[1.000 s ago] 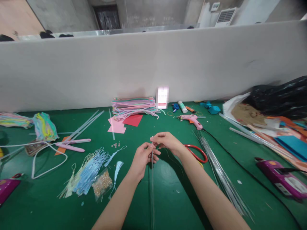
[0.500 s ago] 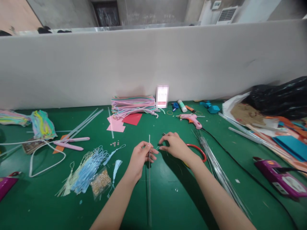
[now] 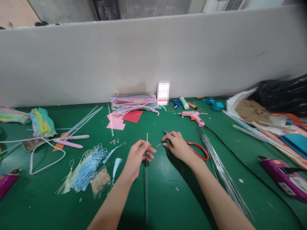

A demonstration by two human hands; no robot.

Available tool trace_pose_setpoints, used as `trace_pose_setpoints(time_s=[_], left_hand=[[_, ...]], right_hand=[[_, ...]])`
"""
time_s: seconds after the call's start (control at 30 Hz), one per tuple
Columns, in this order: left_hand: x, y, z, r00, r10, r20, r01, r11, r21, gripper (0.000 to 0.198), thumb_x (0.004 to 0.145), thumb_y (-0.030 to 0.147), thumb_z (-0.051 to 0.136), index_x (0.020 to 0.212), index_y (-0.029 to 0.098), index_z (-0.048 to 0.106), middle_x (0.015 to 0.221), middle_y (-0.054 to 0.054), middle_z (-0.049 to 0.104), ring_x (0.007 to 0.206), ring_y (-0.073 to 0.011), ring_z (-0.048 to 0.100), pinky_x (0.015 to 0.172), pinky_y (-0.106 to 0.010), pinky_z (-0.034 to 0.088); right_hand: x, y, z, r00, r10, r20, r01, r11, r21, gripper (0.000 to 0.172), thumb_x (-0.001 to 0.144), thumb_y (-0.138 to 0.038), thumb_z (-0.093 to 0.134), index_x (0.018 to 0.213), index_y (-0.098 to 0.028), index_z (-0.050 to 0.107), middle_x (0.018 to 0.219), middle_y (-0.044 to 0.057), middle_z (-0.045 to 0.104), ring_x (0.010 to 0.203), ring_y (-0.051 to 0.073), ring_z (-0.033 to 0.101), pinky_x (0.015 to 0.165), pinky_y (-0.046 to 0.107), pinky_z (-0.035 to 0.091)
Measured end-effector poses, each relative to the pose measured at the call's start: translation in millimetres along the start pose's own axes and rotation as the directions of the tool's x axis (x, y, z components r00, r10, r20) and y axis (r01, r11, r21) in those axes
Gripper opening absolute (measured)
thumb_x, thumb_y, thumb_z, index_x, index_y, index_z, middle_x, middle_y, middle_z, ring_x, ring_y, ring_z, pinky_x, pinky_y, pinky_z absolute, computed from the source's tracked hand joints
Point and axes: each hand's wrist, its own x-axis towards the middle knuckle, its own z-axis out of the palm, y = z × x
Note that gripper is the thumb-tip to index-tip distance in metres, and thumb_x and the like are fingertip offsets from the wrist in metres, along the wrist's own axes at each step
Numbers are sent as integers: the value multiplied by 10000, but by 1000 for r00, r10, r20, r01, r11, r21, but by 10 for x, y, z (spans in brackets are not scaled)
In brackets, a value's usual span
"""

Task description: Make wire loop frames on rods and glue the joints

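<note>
At the far left of the frame, a pink-handled tool (image 3: 72,140) lies on an orange scrap, its handles spread. Toward the lower left, blue and pale green tassels (image 3: 83,179) lie bunched beside a clear bag of beads (image 3: 100,180), which probably keeps such small pieces from scattering over the tabletop (image 3: 168,204). At lower centre, the left hand (image 3: 141,153) pinches a thin clear rod (image 3: 146,191) near its upper end, thumb against fingers; that grip seems chosen to leave a short tip free while the length runs toward the bottom edge. Right of centre, the right hand (image 3: 176,145) curves over a red-handled tool (image 3: 203,153), fingers bent and slightly parted; whether it grips cannot be told. Beyond, thin metallic wires (image 3: 220,169) lie roughly parallel, perhaps for easy picking, below a pink glue gun (image 3: 193,117) resting on its side.
</note>
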Motion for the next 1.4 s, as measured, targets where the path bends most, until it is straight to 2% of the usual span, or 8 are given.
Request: trace_pose_setpoints(time_s=[0.17, 0.33, 0.47, 0.63, 0.8, 0.93, 1.23, 1.4], left_hand=[[1, -8, 4, 1000, -10, 10, 10, 1000, 6, 290, 809, 421, 657, 811, 159, 534, 730, -52, 708, 511, -86, 586, 470, -180, 434], [19, -22, -18, 1000, -4, 2, 4, 1000, 15, 279, 820, 414, 644, 820, 155, 541, 731, -49, 706, 512, -83, 587, 464, -173, 435], [24, -26, -26, 1000, -6, -1, 6, 1000, 28, 245, 841, 383, 619, 829, 149, 550, 733, -50, 704, 513, -82, 587, 464, -172, 443], [25, -33, -20, 1000, -26, 7, 25, 999, 42, 245, 832, 381, 626, 817, 149, 549, 718, -55, 702, 504, -90, 589, 451, -179, 445], [23, -3, -38, 999, -45, -2, 45, 998, 54, 206, 851, 347, 598, 821, 152, 539, 728, -57, 705, 495, -88, 582, 447, -182, 448], [19, 39, -66, 998, -56, -19, 57, 996, 66, 163, 869, 303, 568, 818, 153, 529, 732, -56, 706, 487, -81, 577, 445, -178, 446], [19, 23, -48, 993, -116, 4, 115, 988, 102, 142, 863, 275, 569, 801, 151, 539, 699, -58, 699, 464, -86, 565, 426, -182, 443], [19, -3, -31, 992, -125, 22, 122, 986, 117, 175, 854, 317, 595, 801, 157, 546, 708, -60, 700, 466, -90, 565, 427, -188, 448]], right_hand=[[-13, -21, 22, 999, -30, -28, 30, 999, -19, 96, 803, -230, 687, 889, -192, 667, 956, 104, 606, 931, 266, 504, 850, 417, 442], [-7, -158, 81, 997, -71, -44, 70, 997, -10, 120, 883, -204, 572, 951, -180, 668, 968, 104, 611, 943, 253, 501, 869, 408, 442], [-3, -234, 138, 994, -101, -39, 102, 995, 3, 96, 856, -225, 626, 935, -201, 673, 932, 76, 609, 925, 242, 507, 855, 385, 443], [10, -200, 161, 996, -76, -56, 76, 997, 0, 118, 886, -144, 538, 834, -167, 642, 880, 97, 616, 874, 250, 505, 825, 404, 445], [6, -157, 126, 995, -72, -68, 73, 997, 21, 97, 858, -222, 624, 944, -204, 665, 956, 76, 615, 928, 244, 511, 858, 389, 447], [9, -181, 158, 995, -72, -63, 73, 997, 1, 42, 853, -198, 626, 864, -192, 667, 932, 76, 606, 920, 244, 508, 860, 381, 445], [26, -257, 191, 996, -57, -74, 52, 996, -69, 165, 902, -124, 470, 864, -136, 631, 940, 135, 587, 909, 274, 479, 858, 422, 425], [32, -161, 98, 997, -52, -61, 49, 998, -38, 76, 861, -217, 606, 914, -183, 647, 1021, 108, 586, 965, 265, 478, 875, 410, 426]])
